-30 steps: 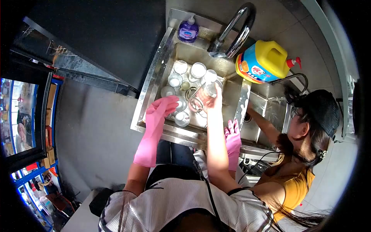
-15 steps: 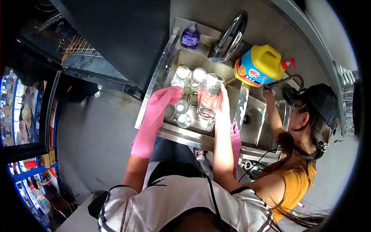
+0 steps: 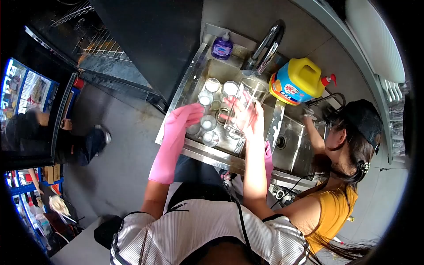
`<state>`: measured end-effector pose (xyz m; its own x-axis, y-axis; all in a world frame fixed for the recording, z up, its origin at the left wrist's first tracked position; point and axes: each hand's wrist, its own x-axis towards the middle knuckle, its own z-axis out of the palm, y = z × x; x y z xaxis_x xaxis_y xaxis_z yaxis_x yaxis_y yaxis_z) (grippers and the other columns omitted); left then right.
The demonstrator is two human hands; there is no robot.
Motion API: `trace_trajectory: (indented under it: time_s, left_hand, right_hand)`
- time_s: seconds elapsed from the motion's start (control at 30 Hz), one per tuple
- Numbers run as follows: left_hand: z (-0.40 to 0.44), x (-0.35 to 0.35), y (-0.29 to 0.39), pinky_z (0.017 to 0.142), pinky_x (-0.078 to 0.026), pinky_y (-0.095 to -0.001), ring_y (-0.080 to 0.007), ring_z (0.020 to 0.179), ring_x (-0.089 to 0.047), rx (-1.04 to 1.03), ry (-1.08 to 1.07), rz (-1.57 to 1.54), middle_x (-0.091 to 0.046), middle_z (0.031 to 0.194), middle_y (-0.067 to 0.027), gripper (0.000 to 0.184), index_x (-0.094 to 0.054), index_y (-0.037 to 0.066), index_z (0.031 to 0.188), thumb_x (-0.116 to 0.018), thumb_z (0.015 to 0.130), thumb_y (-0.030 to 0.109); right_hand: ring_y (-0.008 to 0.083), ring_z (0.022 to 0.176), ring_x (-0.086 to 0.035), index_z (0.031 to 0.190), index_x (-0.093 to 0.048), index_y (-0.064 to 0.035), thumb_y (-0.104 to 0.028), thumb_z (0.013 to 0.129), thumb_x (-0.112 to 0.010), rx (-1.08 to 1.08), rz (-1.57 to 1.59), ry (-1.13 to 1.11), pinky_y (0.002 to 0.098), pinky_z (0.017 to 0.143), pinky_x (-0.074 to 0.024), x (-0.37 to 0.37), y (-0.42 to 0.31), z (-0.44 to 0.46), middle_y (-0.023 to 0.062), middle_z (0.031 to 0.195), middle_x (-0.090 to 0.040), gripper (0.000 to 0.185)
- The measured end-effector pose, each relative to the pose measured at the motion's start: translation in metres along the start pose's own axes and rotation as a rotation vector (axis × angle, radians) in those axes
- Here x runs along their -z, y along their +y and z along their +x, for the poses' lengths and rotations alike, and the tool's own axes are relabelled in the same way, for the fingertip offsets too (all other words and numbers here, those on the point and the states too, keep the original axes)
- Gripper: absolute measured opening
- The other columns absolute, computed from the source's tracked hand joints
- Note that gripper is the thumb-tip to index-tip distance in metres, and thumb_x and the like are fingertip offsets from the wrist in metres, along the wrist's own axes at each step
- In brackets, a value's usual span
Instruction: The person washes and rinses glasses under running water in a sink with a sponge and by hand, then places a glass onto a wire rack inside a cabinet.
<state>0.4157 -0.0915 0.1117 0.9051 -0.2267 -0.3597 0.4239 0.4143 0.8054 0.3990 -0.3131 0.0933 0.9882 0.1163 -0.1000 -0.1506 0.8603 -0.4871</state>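
My left hand (image 3: 183, 117), in a long pink glove, is over the left part of the steel sink (image 3: 201, 152). Its fingers are loosely bent, and no object shows in them. My bare right hand (image 3: 249, 119) holds a tall clear glass container (image 3: 251, 90), tilted above the basin. Fingers show through its wall; whether they are inside or behind it I cannot tell. Several small clear cups (image 3: 212, 85) stand in the basin between and beyond my hands. Another pink glove (image 3: 268, 163) is at the front edge, partly hidden by my right forearm.
A curved faucet (image 3: 270, 44) rises behind the basin, with a purple soap bottle (image 3: 221, 47) at its left and a large yellow-blue detergent jug (image 3: 296, 81) at its right. A co-worker (image 3: 338, 194) reaches over the second basin (image 3: 296, 148). A person's shoe (image 3: 106, 134) shows at the left.
The glass container was lower among the cups and has been raised and turned in my right hand. The co-worker's arm has moved to the back of the second basin. A leg has appeared at the left.
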Motion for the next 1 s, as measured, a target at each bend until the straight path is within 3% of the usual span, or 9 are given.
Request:
trace_trajectory:
  time_s: [0.17, 0.3, 0.5, 0.6, 0.7, 0.73, 0.87, 0.97, 1.0]
  left_hand:
    - [-0.002, 0.020, -0.004, 0.078, -0.046, -0.0241, -0.0163, 0.088, -0.063, -0.035, 0.040, -0.017, -0.066, 0.098, -0.0111, 0.027, -0.061, 0.001, 0.106, -0.050, 0.091, 0.020]
    - [-0.008, 0.013, 0.003, 0.080, -0.045, -0.0253, -0.0169, 0.090, -0.062, -0.054, 0.026, 0.001, -0.065, 0.100, -0.0118, 0.028, -0.060, 0.000, 0.106, -0.049, 0.091, 0.019]
    - [0.006, -0.003, 0.003, 0.081, -0.047, -0.0272, -0.0193, 0.092, -0.062, -0.055, -0.096, 0.044, -0.064, 0.103, -0.0152, 0.031, -0.057, -0.004, 0.110, -0.043, 0.094, 0.019]
    - [0.011, 0.000, -0.003, 0.082, -0.047, -0.0275, -0.0202, 0.094, -0.062, -0.040, -0.068, 0.022, -0.063, 0.104, -0.0164, 0.033, -0.055, -0.005, 0.112, -0.042, 0.094, 0.020]
    - [0.015, 0.005, -0.009, 0.082, -0.047, -0.0275, -0.0201, 0.094, -0.062, -0.002, -0.042, 0.037, -0.063, 0.104, -0.0166, 0.034, -0.056, -0.005, 0.111, -0.043, 0.094, 0.021]
    - [0.016, 0.005, -0.011, 0.081, -0.046, -0.0268, -0.0178, 0.092, -0.061, 0.012, -0.035, 0.009, -0.064, 0.102, -0.0147, 0.031, -0.057, -0.003, 0.110, -0.045, 0.093, 0.020]
    - [0.022, 0.006, -0.019, 0.081, -0.047, -0.0271, -0.0186, 0.091, -0.062, 0.054, -0.008, 0.043, -0.064, 0.102, -0.0141, 0.032, -0.057, -0.003, 0.110, -0.045, 0.093, 0.021]
    - [0.028, 0.011, -0.022, 0.081, -0.047, -0.0278, -0.0190, 0.091, -0.062, 0.074, -0.018, 0.026, -0.064, 0.102, -0.0140, 0.032, -0.057, -0.003, 0.110, -0.046, 0.093, 0.021]
    - [0.028, 0.011, -0.022, 0.081, -0.047, -0.0278, -0.0190, 0.091, -0.062, 0.076, -0.016, 0.028, -0.064, 0.102, -0.0140, 0.032, -0.057, -0.003, 0.110, -0.046, 0.093, 0.021]
  right_hand:
    - [0.0338, 0.126, -0.037, 0.126, -0.044, -0.0034, -0.046, 0.081, -0.057, 0.040, -0.090, -0.121, 0.0569, 0.095, -0.0348, -0.004, 0.002, 0.005, 0.0187, 0.132, -0.043, 0.063]
    - [0.0330, 0.125, -0.037, 0.125, -0.044, -0.0039, -0.051, 0.076, -0.060, 0.011, 0.035, -0.166, 0.0569, 0.095, -0.0347, -0.008, 0.005, 0.007, 0.0191, 0.135, -0.039, 0.069]
    - [0.0317, 0.130, -0.030, 0.124, -0.046, -0.0050, -0.053, 0.071, -0.064, 0.078, -0.104, -0.051, 0.0577, 0.100, -0.0274, 0.004, 0.006, 0.007, 0.0224, 0.137, -0.034, 0.074]
    - [0.0360, 0.133, -0.024, 0.131, -0.037, -0.0021, -0.059, 0.063, -0.067, 0.120, 0.096, -0.207, 0.0598, 0.101, -0.0227, 0.010, 0.011, 0.009, 0.0306, 0.140, -0.023, 0.094]
    - [0.0384, 0.135, -0.015, 0.132, -0.034, -0.0026, -0.059, 0.056, -0.073, 0.142, 0.153, -0.229, 0.0633, 0.102, -0.0198, 0.003, 0.008, 0.001, 0.0304, 0.143, -0.016, 0.102]
    - [0.0404, 0.136, -0.009, 0.137, -0.024, -0.0016, -0.060, 0.053, -0.075, 0.170, 0.176, -0.226, 0.0656, 0.101, -0.0173, 0.007, 0.010, 0.001, 0.0298, 0.144, -0.011, 0.115]
    - [0.0437, 0.135, -0.002, 0.141, -0.001, -0.0018, -0.063, 0.052, -0.075, 0.219, 0.299, -0.303, 0.0690, 0.099, -0.0153, 0.012, 0.005, -0.002, 0.0290, 0.145, 0.000, 0.131]
    - [0.0459, 0.134, -0.003, 0.140, -0.006, 0.0026, -0.058, 0.055, -0.076, 0.251, 0.361, -0.353, 0.0708, 0.097, -0.0167, 0.014, 0.001, 0.000, 0.0316, 0.143, -0.003, 0.126]
    - [0.0446, 0.133, -0.014, 0.139, -0.010, 0.0029, -0.056, 0.056, -0.077, 0.239, 0.346, -0.351, 0.0653, 0.099, -0.0250, 0.014, -0.001, -0.001, 0.0303, 0.143, -0.012, 0.123]
